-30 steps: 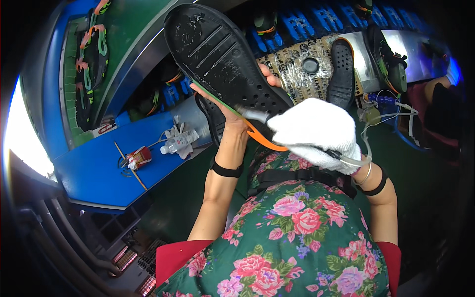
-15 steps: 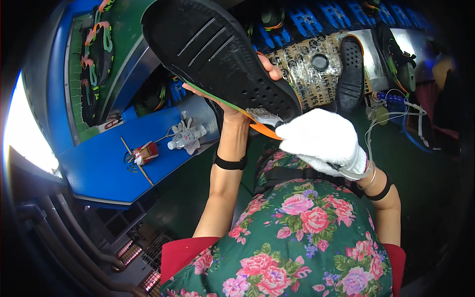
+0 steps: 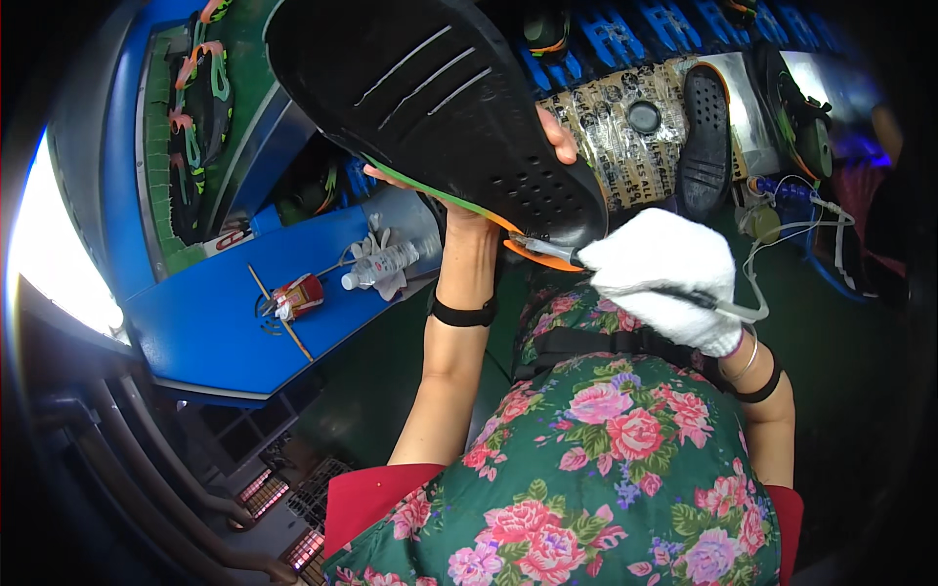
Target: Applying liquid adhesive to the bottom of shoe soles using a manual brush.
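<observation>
Close in front of me is a large black shoe sole [image 3: 420, 107] with a band of small holes, grooved lines and a green-to-orange rim. My left hand [image 3: 473, 221] is closed around it from beneath, its fingertips showing at the right edge; the palm is mostly hidden. In a white knit glove, my right hand [image 3: 669, 269] grips a slim brush [image 3: 547, 249]. Its pale tip touches the orange rim at the sole's near end. From the back of the brush a clear tube [image 3: 750, 313] curves away to the right.
A second black sole [image 3: 705, 146] leans beside a tape-covered board [image 3: 625, 146]. Farther right stands a black-green shoe [image 3: 806, 127]. On the left, a blue table [image 3: 205, 332] bears a plastic bottle [image 3: 376, 269] and a small red box [image 3: 301, 295]. Shoes [image 3: 200, 107] line the green shelf; blue racks [image 3: 596, 39] stand behind.
The sole has tilted slightly and its near end has shifted right. The gloved hand has moved a little right, and more of the brush now shows along the orange rim.
</observation>
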`<move>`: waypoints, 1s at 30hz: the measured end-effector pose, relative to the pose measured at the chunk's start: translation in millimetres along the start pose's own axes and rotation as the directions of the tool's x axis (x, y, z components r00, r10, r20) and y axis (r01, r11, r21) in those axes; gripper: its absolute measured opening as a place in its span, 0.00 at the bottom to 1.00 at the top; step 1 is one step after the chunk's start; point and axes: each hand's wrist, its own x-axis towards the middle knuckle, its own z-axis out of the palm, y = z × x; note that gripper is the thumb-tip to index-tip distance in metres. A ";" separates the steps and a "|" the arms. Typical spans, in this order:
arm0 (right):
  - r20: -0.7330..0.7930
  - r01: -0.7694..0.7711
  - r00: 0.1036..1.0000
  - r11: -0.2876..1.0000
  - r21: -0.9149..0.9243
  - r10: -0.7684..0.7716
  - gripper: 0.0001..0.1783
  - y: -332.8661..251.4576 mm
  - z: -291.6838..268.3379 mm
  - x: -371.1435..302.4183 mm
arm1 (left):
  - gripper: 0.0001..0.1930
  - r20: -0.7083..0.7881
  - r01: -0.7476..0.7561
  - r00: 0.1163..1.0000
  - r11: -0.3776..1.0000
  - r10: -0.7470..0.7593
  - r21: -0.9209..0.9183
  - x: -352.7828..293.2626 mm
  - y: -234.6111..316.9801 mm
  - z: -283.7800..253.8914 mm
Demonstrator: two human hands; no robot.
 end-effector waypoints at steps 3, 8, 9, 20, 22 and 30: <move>-0.033 0.022 0.999 0.999 -0.036 -0.023 0.09 -1.2 0.7 -0.8 | 0.28 0.110 -0.035 0.994 0.996 0.026 0.086 -0.4 -2.7 -36.4; 0.032 0.040 0.999 0.998 -0.038 -0.039 0.13 -0.5 -3.8 -4.6 | 0.30 0.165 -0.052 0.986 0.985 0.024 0.166 3.7 -2.2 -34.8; 0.024 0.074 0.997 0.993 -0.092 -0.072 0.13 0.8 -4.6 -6.0 | 0.31 0.189 -0.046 0.982 0.984 0.014 0.169 3.3 -2.3 -42.5; 0.075 0.190 0.981 0.957 -0.220 -0.178 0.18 -12.7 13.8 -17.7 | 0.53 0.020 0.016 1.000 0.999 -0.017 0.034 -0.6 -3.6 -10.4; 0.079 0.199 0.980 0.951 -0.235 -0.185 0.18 -14.2 16.8 -18.4 | 0.66 0.005 0.032 0.999 0.998 -0.032 0.047 -1.9 -7.0 -14.3; 0.024 0.175 0.984 0.949 -0.262 -0.175 0.20 -12.6 6.6 -22.2 | 0.74 0.006 0.059 0.998 0.996 -0.059 -0.064 -4.1 -14.7 -11.7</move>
